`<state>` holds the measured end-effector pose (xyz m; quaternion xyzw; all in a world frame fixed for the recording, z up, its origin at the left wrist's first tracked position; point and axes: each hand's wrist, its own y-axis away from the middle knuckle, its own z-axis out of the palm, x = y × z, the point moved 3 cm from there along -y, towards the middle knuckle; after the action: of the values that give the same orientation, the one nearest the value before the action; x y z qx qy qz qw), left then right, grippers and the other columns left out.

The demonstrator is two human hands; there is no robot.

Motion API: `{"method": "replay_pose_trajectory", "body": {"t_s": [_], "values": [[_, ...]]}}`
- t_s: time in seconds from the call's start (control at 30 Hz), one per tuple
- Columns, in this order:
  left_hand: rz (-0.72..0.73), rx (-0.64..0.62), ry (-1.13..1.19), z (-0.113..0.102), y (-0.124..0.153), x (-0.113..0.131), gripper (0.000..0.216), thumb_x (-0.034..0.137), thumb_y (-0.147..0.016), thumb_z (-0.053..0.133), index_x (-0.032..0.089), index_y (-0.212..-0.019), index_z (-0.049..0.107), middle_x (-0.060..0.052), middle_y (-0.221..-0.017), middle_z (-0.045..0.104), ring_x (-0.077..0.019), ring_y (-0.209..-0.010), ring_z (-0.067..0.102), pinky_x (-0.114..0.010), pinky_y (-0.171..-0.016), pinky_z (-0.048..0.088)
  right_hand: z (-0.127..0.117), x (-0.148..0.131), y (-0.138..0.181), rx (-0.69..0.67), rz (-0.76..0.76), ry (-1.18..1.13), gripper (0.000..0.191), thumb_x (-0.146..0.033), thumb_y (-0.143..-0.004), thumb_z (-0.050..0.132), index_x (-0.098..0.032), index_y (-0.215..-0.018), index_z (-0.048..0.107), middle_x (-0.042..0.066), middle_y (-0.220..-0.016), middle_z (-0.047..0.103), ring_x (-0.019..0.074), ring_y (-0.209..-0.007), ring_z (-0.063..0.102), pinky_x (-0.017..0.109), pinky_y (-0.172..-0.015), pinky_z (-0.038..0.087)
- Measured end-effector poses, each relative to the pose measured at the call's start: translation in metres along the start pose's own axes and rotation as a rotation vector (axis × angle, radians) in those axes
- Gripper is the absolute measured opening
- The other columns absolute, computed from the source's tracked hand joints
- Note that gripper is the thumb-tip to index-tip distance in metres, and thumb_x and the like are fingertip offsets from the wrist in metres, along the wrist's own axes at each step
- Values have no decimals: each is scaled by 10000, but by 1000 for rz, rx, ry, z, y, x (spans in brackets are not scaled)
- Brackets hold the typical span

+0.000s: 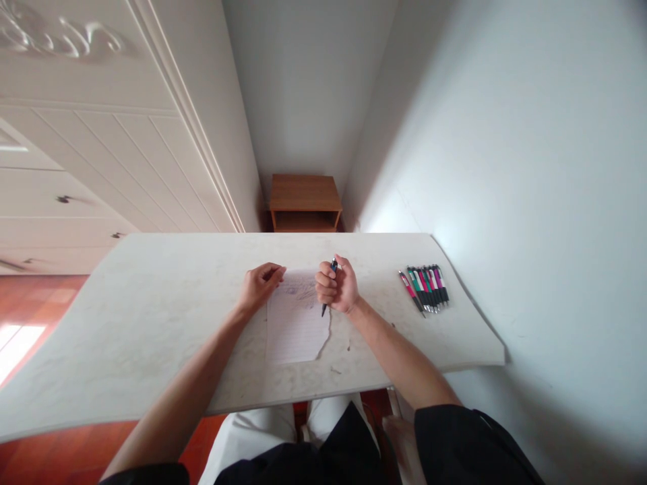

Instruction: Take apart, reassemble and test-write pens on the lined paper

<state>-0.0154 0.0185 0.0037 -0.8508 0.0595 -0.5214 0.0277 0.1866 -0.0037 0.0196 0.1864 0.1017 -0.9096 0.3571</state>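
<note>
My right hand (346, 285) is wrapped in a fist round a dark pen (334, 265). The pen stands nearly upright with its tip pointing down over the paper, and the thumb rests near its top end. Under the hands lies a lined sheet of paper (296, 333) with a torn lower right corner and scribbled ink in its upper part. At the sheet's upper left edge is my left hand (261, 284), its fingers curled and the thumb against the forefinger. Whether anything is between those fingers is hidden.
To the right, several pens (428, 286) with coloured barrels lie side by side on the white table (166, 303). One pink pen (412, 294) lies slanted at their left. Beyond the table is a low wooden stand (306, 193). A wall (546, 202) borders the right, a cabinet (126, 135) the left.
</note>
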Motion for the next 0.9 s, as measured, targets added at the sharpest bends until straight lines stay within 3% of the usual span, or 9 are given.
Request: {"method": "replay_pose_trajectory", "body": {"t_s": [0.27,0.57,0.9], "values": [[12,-4,-8,0,0,0,319,468,-836,586,172,-749,668,-9,-631,656,-134,-554,591,-231,-558,448,-2,-2,1,18,-16,21,400,-484,-901,397,-224,-634,252,-93,-494,197,69,-395,89,160,-343,160],[7,-4,-1,0,-1,-2,314,468,-833,593,173,-753,668,-11,-632,658,-137,-556,591,-229,-549,446,-1,0,1,177,2,46,492,-615,-967,256,-221,-674,281,-99,-511,205,65,-411,64,155,-364,119],[19,-16,-20,1,0,-3,322,466,-843,579,170,-763,673,-16,-653,666,-139,-573,590,-237,-572,449,-3,0,0,116,-10,8,573,-679,-958,158,-211,-671,322,-93,-519,201,65,-411,70,170,-373,101]]}}
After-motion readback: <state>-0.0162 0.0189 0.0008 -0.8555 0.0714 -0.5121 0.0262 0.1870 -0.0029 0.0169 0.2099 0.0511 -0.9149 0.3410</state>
